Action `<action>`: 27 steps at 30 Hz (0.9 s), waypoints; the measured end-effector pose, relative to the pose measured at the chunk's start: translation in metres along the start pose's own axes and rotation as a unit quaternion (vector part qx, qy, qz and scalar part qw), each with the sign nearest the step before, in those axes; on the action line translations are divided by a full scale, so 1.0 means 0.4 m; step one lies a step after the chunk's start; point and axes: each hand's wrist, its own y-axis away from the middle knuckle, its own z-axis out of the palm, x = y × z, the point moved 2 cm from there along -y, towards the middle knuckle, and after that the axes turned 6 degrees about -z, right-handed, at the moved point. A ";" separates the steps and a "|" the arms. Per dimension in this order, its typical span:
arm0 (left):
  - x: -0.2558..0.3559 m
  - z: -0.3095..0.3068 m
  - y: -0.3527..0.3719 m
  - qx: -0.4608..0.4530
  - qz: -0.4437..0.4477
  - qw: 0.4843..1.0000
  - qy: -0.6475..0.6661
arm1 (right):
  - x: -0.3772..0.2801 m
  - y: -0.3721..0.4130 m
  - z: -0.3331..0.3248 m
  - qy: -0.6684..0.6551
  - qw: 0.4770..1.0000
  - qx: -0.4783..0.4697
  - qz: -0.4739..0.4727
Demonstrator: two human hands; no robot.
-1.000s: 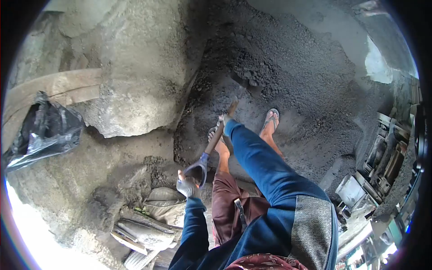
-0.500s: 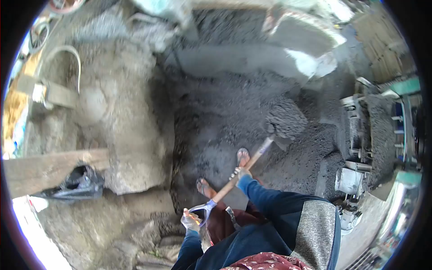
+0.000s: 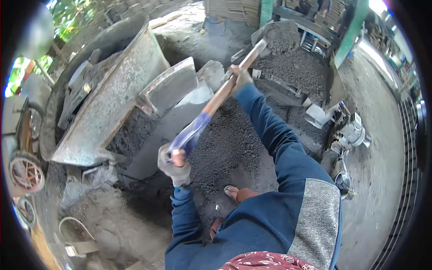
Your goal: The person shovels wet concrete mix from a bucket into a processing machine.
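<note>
My left hand (image 3: 173, 168), in a grey glove, is closed around the blue grip end of a shovel (image 3: 218, 99). Farther up, my right hand (image 3: 243, 80) wraps the wooden shaft. The shovel slants away to the upper right, both arms stretched forward. At its far end the blade carries a heap of dark, damp, gritty material (image 3: 282, 36). That load is over the far part of a long trough (image 3: 335, 87) holding more of the same dark grains (image 3: 292, 67). Below the shaft, loose dark material (image 3: 225, 144) covers the ground.
A large round metal pan (image 3: 112, 94) with dark material inside stands at the left. Broken slabs (image 3: 173, 85) lie between it and the shovel. Motor-like machinery (image 3: 353, 130) sits at the trough's near right. A green post (image 3: 351, 33) rises behind. Wheels (image 3: 27, 171) show far left.
The loaded shovel has swung up from the ground to over the trough, with both hands still on it. My view has turned toward the trough and pan.
</note>
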 end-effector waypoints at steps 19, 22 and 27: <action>-0.270 -0.279 0.538 -0.466 -0.309 0.818 -0.137 | -0.010 0.423 -0.376 0.321 0.924 0.074 -0.192; -0.301 -0.499 0.597 -0.426 -0.486 0.756 -0.105 | -0.039 0.525 -0.401 0.399 0.886 0.085 -0.221; -0.273 -0.791 0.649 -0.278 -0.705 0.651 0.052 | 0.002 0.752 -0.494 0.574 0.781 0.078 -0.234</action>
